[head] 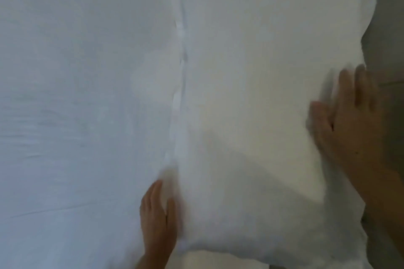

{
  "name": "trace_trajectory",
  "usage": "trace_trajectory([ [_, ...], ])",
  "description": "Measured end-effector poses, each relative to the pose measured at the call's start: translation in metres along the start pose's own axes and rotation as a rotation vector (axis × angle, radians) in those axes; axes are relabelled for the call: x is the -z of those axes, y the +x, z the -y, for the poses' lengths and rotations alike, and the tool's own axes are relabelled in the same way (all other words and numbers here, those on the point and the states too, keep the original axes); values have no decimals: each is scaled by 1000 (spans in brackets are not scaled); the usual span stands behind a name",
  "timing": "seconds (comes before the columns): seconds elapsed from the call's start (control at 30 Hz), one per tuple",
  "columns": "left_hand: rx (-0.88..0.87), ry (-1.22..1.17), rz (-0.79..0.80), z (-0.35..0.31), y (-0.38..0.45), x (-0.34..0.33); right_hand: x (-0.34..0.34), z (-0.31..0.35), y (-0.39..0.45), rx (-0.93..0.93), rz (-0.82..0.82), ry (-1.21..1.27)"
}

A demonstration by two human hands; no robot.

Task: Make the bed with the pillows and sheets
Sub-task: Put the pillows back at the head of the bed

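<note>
- The left hand (157,214) lies flat and open, fingers together, pressed against the near left edge of a white pillow (258,116); it grips nothing.
- The right hand (347,120) is spread open too, palm down on the pillow's right edge, fingers pointing away from the person. It is blurred, so I cannot tell how firmly it presses.
- The pillow sits between the two hands and fills the right half of the view, plump and pale, with a shadow across its near part.
- Its left side shows a hem (180,94) running away from the person, slightly puckered.
- Left of that hem stretches the white sheet (76,116), mostly flat, with a few faint creases near the lower left.
- Beyond the pillow's right edge is a grey-green surface (391,28); I cannot tell what it is.
- A second pale edge of fabric (218,261) peeks out under the pillow's near end.
</note>
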State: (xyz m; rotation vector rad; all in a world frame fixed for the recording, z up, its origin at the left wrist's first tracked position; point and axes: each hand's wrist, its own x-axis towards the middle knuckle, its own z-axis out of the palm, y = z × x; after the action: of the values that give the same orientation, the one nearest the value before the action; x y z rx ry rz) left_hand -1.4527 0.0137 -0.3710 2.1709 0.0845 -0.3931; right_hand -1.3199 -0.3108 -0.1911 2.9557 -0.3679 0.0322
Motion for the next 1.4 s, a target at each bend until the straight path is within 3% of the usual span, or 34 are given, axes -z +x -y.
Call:
trace_trajectory([
  [0.07, 72, -109, -156, -35, 63, 0, 5, 18, 57, 63, -76, 46],
  [0.13, 6, -196, -210, -80, 142, 1, 6, 39, 110, 126, -137, 82],
  [0.3, -130, -230, -14, -180, 296, -25, -23, 53, 203, 380, 25, -28],
  [0.37, -114, -206, 58, -174, 328, -39, -41, 31, 223, 397, 95, -91],
  [0.43, -83, -49, 114, -140, 340, -47, -50, 4, 240, 295, 108, -107],
  [0.57, -334, 502, 78, -73, 323, -46, -50, -32, 254, 196, 12, -214],
  [0.77, -446, 745, 81, -42, 292, -29, -30, -46, 250, 112, -55, -365],
  [1.0, -401, 717, 112, 8, 223, 13, -8, -8, 162, 39, -7, -158],
  [1.13, -280, 631, 179, 36, 162, 62, 2, 29, 88, -18, 18, 79],
  [1.27, -13, 479, 145, 24, 85, 131, 32, 77, 1, -17, 117, 225],
  [1.4, 53, 447, 181, -11, 3, 204, 88, 127, -89, -101, 201, 409],
])
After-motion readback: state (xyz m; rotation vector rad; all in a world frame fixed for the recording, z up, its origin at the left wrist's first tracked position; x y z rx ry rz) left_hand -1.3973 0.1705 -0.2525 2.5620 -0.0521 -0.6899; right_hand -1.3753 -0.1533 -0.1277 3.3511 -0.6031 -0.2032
